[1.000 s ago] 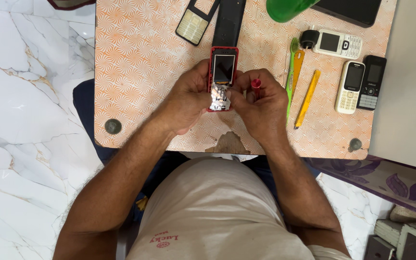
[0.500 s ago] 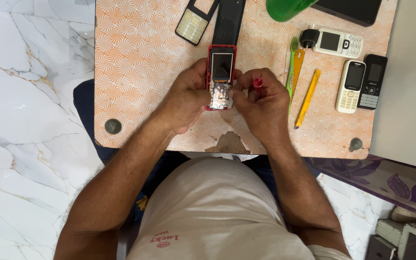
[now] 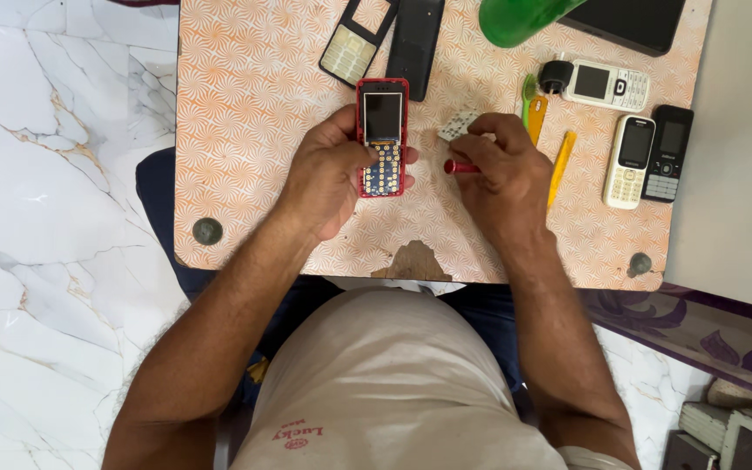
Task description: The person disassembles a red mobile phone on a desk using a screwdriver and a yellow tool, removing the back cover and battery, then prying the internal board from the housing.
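Note:
My left hand (image 3: 334, 171) grips a red phone (image 3: 382, 135) with its front cover off, so the small screen and the blue board with gold contacts show. My right hand (image 3: 500, 168) is off to the right of the phone, holding a pale keypad sheet (image 3: 459, 124) between the fingertips and a red-handled tool (image 3: 459, 166) in the palm. Both hands rest over an orange patterned table (image 3: 254, 130).
A black-framed front cover with keypad (image 3: 355, 39) and a black phone back (image 3: 416, 43) lie at the far middle. A green cup (image 3: 520, 19), a white phone (image 3: 602, 84), a white and a black phone (image 3: 630, 161), and yellow and green pry tools (image 3: 559, 167) sit on the right.
My hands have parted. The right hand lifted the keypad sheet off the red phone and moved right, leaving the contact board bare. The left hand still holds the phone.

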